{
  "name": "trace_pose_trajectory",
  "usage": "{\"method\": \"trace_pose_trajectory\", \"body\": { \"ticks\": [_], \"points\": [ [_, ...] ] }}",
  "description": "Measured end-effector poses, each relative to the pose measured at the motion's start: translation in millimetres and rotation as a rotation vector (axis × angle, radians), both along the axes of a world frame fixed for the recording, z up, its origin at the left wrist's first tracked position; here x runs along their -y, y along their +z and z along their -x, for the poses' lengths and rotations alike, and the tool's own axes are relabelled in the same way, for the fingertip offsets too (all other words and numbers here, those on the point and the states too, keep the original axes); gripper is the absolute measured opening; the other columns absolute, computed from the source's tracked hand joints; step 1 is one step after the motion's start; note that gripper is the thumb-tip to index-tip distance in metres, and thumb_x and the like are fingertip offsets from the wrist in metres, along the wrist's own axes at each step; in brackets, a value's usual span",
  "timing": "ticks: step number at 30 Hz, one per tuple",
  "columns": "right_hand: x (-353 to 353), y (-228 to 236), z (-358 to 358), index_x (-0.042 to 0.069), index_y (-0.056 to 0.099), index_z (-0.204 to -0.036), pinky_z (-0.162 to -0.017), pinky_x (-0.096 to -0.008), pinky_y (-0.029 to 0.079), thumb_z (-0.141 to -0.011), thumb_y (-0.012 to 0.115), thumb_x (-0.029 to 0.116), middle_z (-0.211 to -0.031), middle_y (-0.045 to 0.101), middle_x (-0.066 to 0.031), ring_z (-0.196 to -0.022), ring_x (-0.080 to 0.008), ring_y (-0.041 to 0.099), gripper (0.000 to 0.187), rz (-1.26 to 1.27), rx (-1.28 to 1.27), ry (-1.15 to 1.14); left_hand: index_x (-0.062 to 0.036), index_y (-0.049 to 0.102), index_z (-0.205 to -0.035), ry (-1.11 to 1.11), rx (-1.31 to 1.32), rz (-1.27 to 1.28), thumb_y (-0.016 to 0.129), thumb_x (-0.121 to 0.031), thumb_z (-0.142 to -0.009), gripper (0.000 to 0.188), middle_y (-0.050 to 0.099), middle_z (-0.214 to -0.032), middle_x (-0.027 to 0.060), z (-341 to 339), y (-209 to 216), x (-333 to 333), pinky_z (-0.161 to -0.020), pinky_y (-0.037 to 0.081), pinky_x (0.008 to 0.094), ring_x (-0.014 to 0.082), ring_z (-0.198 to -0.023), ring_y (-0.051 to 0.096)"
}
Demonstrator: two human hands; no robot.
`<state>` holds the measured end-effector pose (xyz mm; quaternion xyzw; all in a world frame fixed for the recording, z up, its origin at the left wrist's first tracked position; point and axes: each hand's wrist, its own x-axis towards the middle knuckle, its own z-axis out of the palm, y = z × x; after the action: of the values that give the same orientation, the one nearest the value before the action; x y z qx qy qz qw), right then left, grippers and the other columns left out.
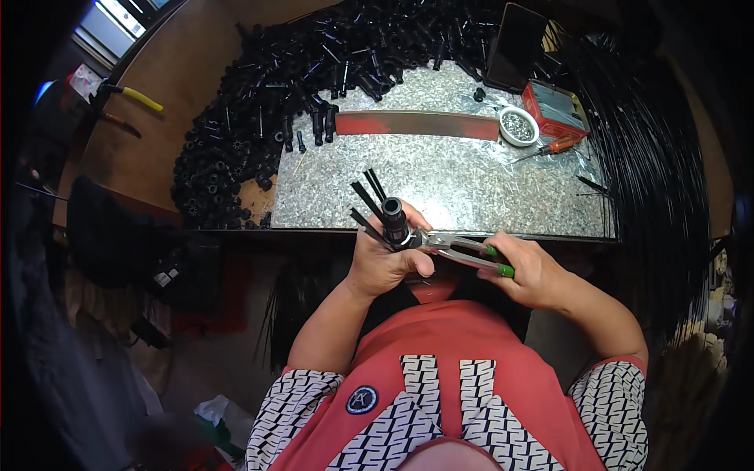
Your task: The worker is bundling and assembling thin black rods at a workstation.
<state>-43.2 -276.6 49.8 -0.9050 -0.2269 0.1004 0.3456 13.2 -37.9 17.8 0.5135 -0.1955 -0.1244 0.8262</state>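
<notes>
Work surface: a galvanised sheet-metal panel (440, 177) with a spangled grey finish, laid over a brown wooden bench (169, 94).
Bench edge: a dark front lip runs along the panel's near side, bent by the lens.
Red strip: a flat red bar (416, 124) lies across the panel's far part.
Window: a bright pane (118, 22) in the upper left corner, the main source of daylight.
Light: even and soft on the metal; the picture's rim falls into deep shadow.
Floor: dim, grey-brown, seen lower left, with crumpled pale paper (210, 410) on it.
Left side: dark, indistinct objects below the bench.
</notes>
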Motion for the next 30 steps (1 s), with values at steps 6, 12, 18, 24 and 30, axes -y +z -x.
{"method": "trace_pose_trajectory", "body": {
  "ticks": [6, 12, 18, 24, 30],
  "points": [
    [-6.7, -9.2, 1.7, 0.002, 0.047, -0.09, -0.057, -0.0432, 0.045, -0.082, 0.07, 0.013, -0.074, 0.056, -0.0164, -0.067, -0.0389, 0.058, 0.027, -0.032, 0.086, -0.049, 0.0012, 0.051, -0.103, 0.035, 0.024, 0.027, 0.086, -0.042, -0.06, 0.07, 0.056, -0.076, -0.0002, 5.2, -6.6, -1.9, -0.056, 0.039, 0.0193, 0.0056, -0.064, 0.051],
    [1.8, -3.3, -1.7, 0.002, 0.052, -0.094, -0.057, -0.0368, 0.045, -0.085, 0.07, 0.013, -0.072, 0.055, -0.0146, -0.062, -0.0306, 0.056, 0.023, -0.075, 0.255, -0.213, 0.0018, 0.05, -0.109, 0.025, 0.033, 0.093, 0.086, -0.026, -0.067, 0.062, 0.05, -0.065, -0.005, 1.4, -17.4, -13.1, -0.054, 0.034, 0.0188, 0.0034, -0.058, 0.044],
    [37.8, 27.1, -42.6, 0.001, 0.054, -0.092, -0.057, -0.0323, 0.041, -0.094, 0.056, 0.016, -0.065, 0.05, -0.0086, -0.059, -0.0162, 0.051, 0.016, -0.13, 0.38, -0.532, 0.0005, 0.052, -0.102, 0.142, 0.031, 0.017, 0.086, -0.019, -0.069, 0.052, 0.053, -0.061, -0.0054, 3.0, -20.2, -15.4, -0.059, 0.036, 0.0174, 0.0028, -0.057, 0.047],
    [85.1, 35.6, -116.2, 0.003, 0.065, -0.095, -0.067, -0.0442, 0.048, -0.086, 0.062, 0.016, -0.081, 0.065, -0.0212, -0.074, -0.0368, 0.064, 0.016, 0.349, 0.319, -0.6, -0.0021, 0.044, -0.099, 0.168, 0.193, -0.069, 0.085, -0.033, -0.068, 0.06, 0.047, -0.061, -0.0037, 6.6, -26.9, -13.8, -0.054, 0.039, 0.0212, 0.0069, -0.054, 0.046],
    [67.5, 16.0, -154.4, -0.004, 0.068, -0.08, -0.073, -0.0477, 0.053, -0.074, 0.056, 0.009, -0.085, 0.066, -0.0266, -0.08, -0.0405, 0.066, 0.019, 0.537, 0.257, -0.549, -0.0036, 0.041, -0.099, 0.174, 0.181, -0.088, 0.082, -0.04, -0.072, 0.061, 0.042, -0.059, -0.0035, 16.9, -20.8, -14.0, -0.045, 0.035, 0.0222, 0.0071, -0.048, 0.042]
  ]
}}
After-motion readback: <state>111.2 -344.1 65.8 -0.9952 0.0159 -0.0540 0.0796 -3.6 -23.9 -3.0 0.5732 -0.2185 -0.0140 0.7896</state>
